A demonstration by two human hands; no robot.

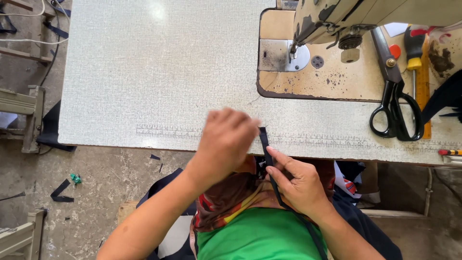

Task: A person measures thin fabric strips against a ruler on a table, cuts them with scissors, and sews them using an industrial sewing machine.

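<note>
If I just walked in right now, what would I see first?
First you'd see two hands at the near table edge: the left hand and right hand pinch a dark strap between them. At the back right stands a worn sewing machine, with big black scissors lying on the table beside it.

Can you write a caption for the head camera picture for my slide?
Two hands, left hand and right hand, hold a narrow black strap at the table edge near a sewing machine.
</note>
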